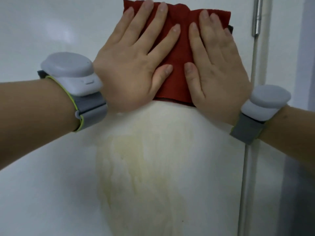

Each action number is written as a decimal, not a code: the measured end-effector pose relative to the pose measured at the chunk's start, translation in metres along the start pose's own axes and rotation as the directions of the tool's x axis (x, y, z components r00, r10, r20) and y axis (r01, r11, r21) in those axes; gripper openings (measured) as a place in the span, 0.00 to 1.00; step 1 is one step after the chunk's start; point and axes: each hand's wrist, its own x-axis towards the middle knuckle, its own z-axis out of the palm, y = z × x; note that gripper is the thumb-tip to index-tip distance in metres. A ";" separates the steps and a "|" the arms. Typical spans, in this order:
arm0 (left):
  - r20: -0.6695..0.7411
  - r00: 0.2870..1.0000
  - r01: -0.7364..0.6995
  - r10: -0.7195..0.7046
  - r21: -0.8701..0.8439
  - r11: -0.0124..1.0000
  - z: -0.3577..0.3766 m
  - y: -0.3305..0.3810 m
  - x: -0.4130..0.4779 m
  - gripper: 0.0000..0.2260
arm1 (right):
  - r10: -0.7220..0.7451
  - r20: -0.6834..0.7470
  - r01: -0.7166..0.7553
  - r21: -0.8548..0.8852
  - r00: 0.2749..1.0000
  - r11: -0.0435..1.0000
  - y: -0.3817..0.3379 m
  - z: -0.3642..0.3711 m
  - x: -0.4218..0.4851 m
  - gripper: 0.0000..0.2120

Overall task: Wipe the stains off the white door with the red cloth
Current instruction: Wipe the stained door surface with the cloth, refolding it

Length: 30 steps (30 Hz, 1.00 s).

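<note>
A red cloth (179, 53) lies flat against the white door (42, 193), high in the view. My left hand (133, 60) presses on its left half with straight, spread fingers. My right hand (216, 70) presses on its right half the same way, thumbs nearly meeting over the cloth. Below the cloth a pale yellowish stain (136, 176) runs down the door in smeared streaks. Each wrist carries a grey band with a white device.
A metal door handle (257, 16) hangs at the top right, close to the door's right edge (247, 167). Beyond that edge stands a grey frame or wall (298, 201). The door's left part is plain white.
</note>
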 end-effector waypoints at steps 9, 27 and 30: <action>0.037 0.994 -0.103 0.103 0.007 0.995 0.005 0.039 -0.027 0.29 | 0.042 -0.021 -0.041 0.048 0.999 0.998 -0.007 -0.002 -0.061 0.27; -0.019 0.975 -0.224 0.223 -0.041 0.974 0.006 0.019 -0.039 0.28 | -0.002 0.107 -0.005 0.068 0.994 0.998 -0.020 -0.012 -0.062 0.30; -0.033 0.983 -0.183 0.182 -0.018 0.983 0.000 -0.004 -0.038 0.28 | -0.012 0.117 0.006 0.049 0.993 0.999 -0.029 -0.011 -0.034 0.30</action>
